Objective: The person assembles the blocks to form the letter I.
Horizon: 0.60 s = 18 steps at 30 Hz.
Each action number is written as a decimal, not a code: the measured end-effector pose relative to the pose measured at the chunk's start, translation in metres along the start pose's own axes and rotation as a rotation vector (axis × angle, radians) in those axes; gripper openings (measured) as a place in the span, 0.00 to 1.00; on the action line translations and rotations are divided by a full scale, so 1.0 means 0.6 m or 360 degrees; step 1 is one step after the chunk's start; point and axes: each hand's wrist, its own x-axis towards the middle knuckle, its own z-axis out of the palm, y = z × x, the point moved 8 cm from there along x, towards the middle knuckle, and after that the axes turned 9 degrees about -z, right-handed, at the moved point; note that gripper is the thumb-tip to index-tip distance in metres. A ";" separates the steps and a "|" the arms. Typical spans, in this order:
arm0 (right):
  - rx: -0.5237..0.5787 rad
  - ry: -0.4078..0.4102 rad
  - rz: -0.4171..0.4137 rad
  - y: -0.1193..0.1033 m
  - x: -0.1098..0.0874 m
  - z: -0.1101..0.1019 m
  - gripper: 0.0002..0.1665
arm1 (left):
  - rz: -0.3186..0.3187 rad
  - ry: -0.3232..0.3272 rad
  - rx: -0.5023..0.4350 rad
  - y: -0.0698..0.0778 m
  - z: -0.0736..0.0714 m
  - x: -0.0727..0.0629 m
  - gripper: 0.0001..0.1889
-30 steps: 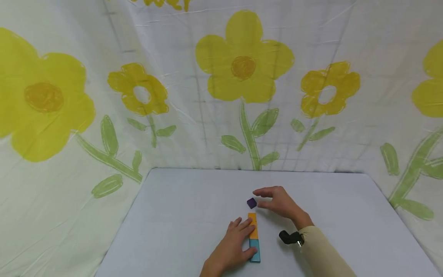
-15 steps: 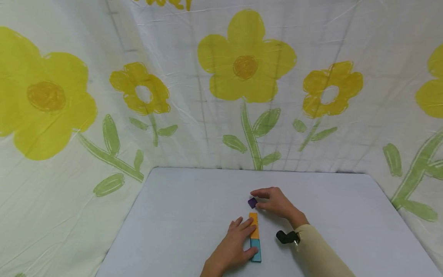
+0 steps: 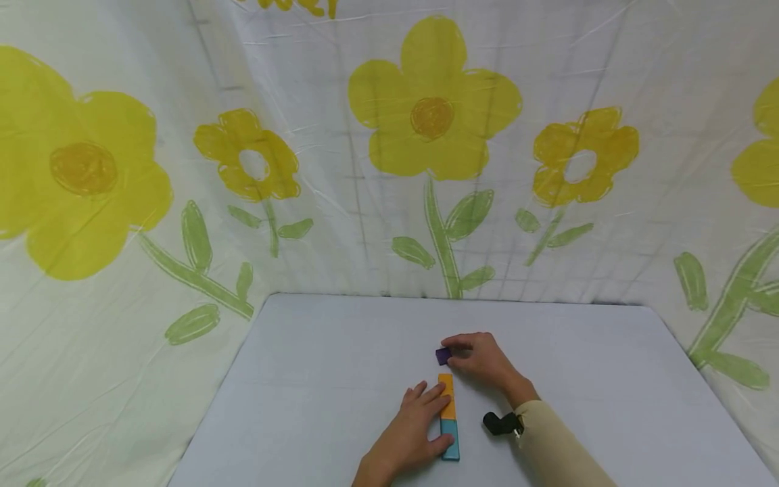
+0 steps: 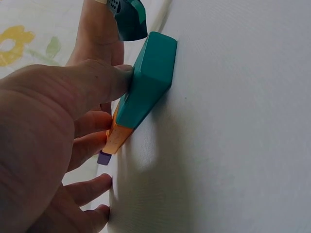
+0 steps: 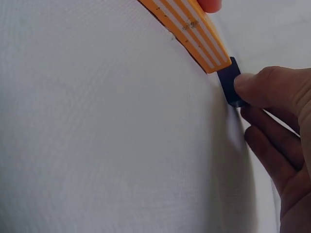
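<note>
An orange block and a teal block lie end to end on the white table, forming one strip. My left hand rests on them with spread fingers: the thumb touches the teal block and fingertips lie on the orange one. Beyond the orange end, a small purple block sits between the thumb and fingers of my right hand, which pinches it. In the right wrist view, the dark purple block is close to the striped end of the orange block; whether they touch I cannot tell.
The white tabletop spreads around both hands. Behind it hangs a pale cloth painted with yellow flowers. A black wrist camera sticks out from the right sleeve, just above the table.
My right thumb and fingers have come in on the purple block, which has turned a little. The left hand and the orange and teal blocks stay put.
</note>
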 end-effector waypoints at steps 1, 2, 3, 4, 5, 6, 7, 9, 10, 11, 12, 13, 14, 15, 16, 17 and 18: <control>-0.0015 0.0006 0.0001 -0.001 0.000 0.000 0.21 | -0.0005 -0.0006 -0.0002 -0.001 0.000 0.001 0.34; -0.0026 0.0012 -0.0001 -0.003 0.000 0.000 0.21 | -0.0010 -0.0011 -0.0004 -0.001 0.001 0.001 0.34; -0.0036 0.0018 -0.0006 -0.004 0.000 0.000 0.22 | -0.0014 -0.0016 -0.0005 -0.001 0.001 0.001 0.34; -0.0036 0.0022 -0.0011 -0.006 0.000 0.000 0.22 | -0.0020 -0.0022 -0.0009 -0.002 0.001 0.002 0.34; -0.0035 0.0024 -0.0015 -0.007 0.000 0.000 0.22 | -0.0020 -0.0025 -0.0012 -0.002 0.001 0.002 0.34; -0.0040 0.0025 -0.0021 -0.009 0.000 0.000 0.22 | -0.0018 -0.0025 -0.0014 -0.002 0.001 0.002 0.34; -0.0039 0.0027 -0.0023 -0.009 0.000 0.001 0.22 | -0.0013 -0.0024 -0.0011 -0.002 0.001 0.002 0.34; -0.0043 0.0036 -0.0019 -0.008 -0.001 0.002 0.21 | 0.0001 -0.0016 -0.0007 -0.002 0.001 0.002 0.34; -0.0040 0.0045 -0.0010 -0.008 -0.003 0.002 0.21 | 0.0007 -0.0013 -0.0005 -0.002 0.001 0.002 0.34; -0.0040 0.0059 -0.0001 -0.006 -0.004 0.002 0.20 | 0.0014 -0.0009 -0.0004 -0.002 0.001 0.002 0.34; -0.0046 0.0076 0.0007 -0.005 -0.005 0.001 0.20 | 0.0021 -0.0005 -0.0004 -0.002 0.001 0.002 0.34; -0.0046 0.0099 0.0019 -0.003 -0.006 0.000 0.19 | 0.0023 -0.0006 -0.0006 -0.002 0.001 0.002 0.34; -0.0044 0.0122 0.0029 -0.002 -0.008 -0.001 0.19 | 0.0023 -0.0006 -0.0009 -0.003 0.002 0.002 0.34; -0.0037 0.0141 0.0039 -0.002 -0.009 -0.002 0.18 | 0.0022 -0.0006 -0.0010 -0.003 0.002 0.003 0.34; -0.0019 0.0161 0.0041 -0.002 -0.010 -0.004 0.18 | 0.0017 -0.0009 -0.0013 -0.005 0.003 0.003 0.34; -0.0010 0.0175 0.0041 -0.003 -0.011 -0.005 0.18 | 0.0012 -0.0012 -0.0014 -0.006 0.003 0.004 0.35; 0.0005 0.0184 0.0039 -0.006 -0.012 -0.006 0.18 | 0.0008 -0.0015 -0.0019 -0.006 0.003 0.004 0.35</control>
